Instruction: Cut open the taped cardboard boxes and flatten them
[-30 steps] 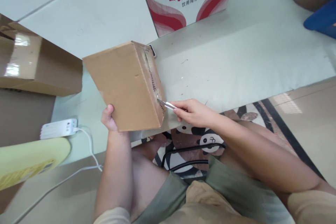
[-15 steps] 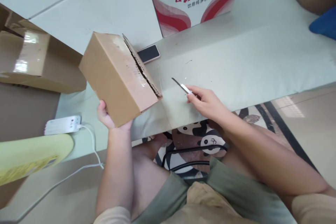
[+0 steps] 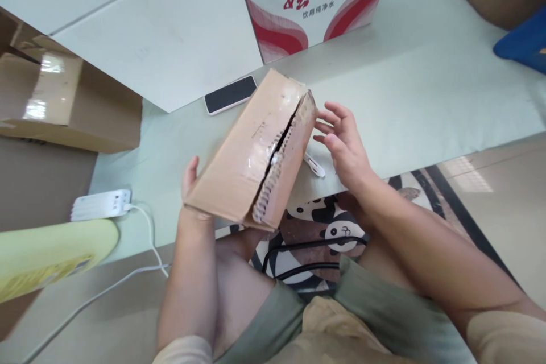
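My left hand (image 3: 190, 185) grips a brown cardboard box (image 3: 251, 153) from its left and lower side, with most fingers hidden behind it. The box is tilted above the table, and a ragged slit runs along one taped edge. Close to the box's far right corner is my right hand (image 3: 345, 145), its fingers apart and holding nothing; whether the fingertips touch the cardboard I cannot tell. A white utility knife (image 3: 314, 165) lies on the table between the box and my right hand, its blade end hidden by the box.
Behind the box lies a phone (image 3: 230, 95). A white and red carton (image 3: 318, 5) stands at the back. On the left are a white power bank (image 3: 102, 205) with a cable, a pale green container (image 3: 60, 256) and another cardboard box (image 3: 85, 96). A blue object (image 3: 522, 45) is at right.
My right hand has let go of the utility knife, which now lies on the table. The box has swung to the right, its slit edge turned toward my right hand.
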`<act>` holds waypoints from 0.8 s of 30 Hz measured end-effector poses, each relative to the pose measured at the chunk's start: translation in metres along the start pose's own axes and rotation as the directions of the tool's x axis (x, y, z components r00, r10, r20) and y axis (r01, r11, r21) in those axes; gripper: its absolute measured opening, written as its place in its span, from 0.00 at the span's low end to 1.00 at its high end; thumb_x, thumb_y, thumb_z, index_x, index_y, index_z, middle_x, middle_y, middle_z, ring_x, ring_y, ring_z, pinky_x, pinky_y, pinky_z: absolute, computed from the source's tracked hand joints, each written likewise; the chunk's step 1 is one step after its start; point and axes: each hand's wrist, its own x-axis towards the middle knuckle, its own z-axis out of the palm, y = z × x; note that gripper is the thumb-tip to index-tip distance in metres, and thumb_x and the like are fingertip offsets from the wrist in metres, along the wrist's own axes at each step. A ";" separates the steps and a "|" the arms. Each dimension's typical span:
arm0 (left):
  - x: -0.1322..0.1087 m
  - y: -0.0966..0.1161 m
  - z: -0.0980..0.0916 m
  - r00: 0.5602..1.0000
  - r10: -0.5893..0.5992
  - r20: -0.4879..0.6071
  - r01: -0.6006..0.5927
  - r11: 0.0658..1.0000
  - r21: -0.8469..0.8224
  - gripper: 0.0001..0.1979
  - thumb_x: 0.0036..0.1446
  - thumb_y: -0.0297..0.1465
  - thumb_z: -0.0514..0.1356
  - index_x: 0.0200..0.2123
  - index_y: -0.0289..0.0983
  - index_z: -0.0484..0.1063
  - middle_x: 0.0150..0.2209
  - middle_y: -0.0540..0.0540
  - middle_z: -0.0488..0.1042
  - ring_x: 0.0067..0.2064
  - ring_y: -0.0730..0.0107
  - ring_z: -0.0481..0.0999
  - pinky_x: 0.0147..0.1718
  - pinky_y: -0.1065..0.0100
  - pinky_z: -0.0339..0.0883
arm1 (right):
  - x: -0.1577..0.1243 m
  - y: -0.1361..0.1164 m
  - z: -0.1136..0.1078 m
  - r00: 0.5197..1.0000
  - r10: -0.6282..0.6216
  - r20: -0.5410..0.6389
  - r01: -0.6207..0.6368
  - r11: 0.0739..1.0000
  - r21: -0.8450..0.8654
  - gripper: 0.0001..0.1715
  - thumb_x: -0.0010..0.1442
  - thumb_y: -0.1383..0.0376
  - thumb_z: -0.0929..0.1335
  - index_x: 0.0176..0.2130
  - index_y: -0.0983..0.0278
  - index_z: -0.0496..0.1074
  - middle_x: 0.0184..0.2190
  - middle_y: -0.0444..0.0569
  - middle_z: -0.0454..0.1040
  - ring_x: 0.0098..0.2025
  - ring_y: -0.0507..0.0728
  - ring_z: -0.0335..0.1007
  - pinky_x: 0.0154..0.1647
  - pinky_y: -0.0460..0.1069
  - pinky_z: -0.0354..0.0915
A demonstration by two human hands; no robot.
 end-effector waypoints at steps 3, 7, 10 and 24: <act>-0.006 0.013 0.015 0.999 0.022 -0.028 -0.024 0.997 -0.071 0.29 0.52 0.59 0.64 0.47 0.44 0.77 0.48 0.38 0.81 0.58 0.43 0.78 0.48 0.46 0.79 | 0.001 0.004 -0.001 0.999 0.032 0.000 -0.032 0.999 -0.015 0.47 0.64 0.33 0.61 0.72 0.50 0.51 0.61 0.55 0.69 0.65 0.65 0.66 0.62 0.64 0.69; -0.007 0.023 0.022 0.994 0.088 -0.070 -0.095 0.990 -0.103 0.29 0.46 0.56 0.69 0.47 0.48 0.75 0.51 0.45 0.79 0.53 0.53 0.80 0.49 0.52 0.77 | 0.001 0.007 0.003 0.998 0.065 0.012 -0.064 0.997 -0.042 0.41 0.65 0.39 0.64 0.68 0.55 0.60 0.56 0.56 0.72 0.61 0.65 0.68 0.58 0.61 0.71; -0.003 0.021 0.016 0.980 0.088 -0.176 -0.104 0.991 -0.080 0.27 0.42 0.49 0.73 0.45 0.48 0.74 0.44 0.50 0.79 0.40 0.64 0.80 0.46 0.56 0.77 | 0.001 0.007 0.006 0.994 0.095 -0.052 -0.099 0.993 -0.068 0.38 0.64 0.41 0.66 0.65 0.57 0.63 0.59 0.58 0.70 0.60 0.64 0.70 0.56 0.61 0.72; -0.013 0.013 0.023 0.931 0.354 -0.087 -0.336 0.926 0.171 0.38 0.28 0.45 0.80 0.46 0.45 0.76 0.48 0.47 0.78 0.53 0.56 0.78 0.54 0.60 0.72 | 0.000 0.000 0.014 1.000 0.007 0.005 -0.007 0.999 -0.052 0.12 0.68 0.55 0.63 0.41 0.60 0.71 0.46 0.52 0.73 0.51 0.60 0.71 0.52 0.58 0.70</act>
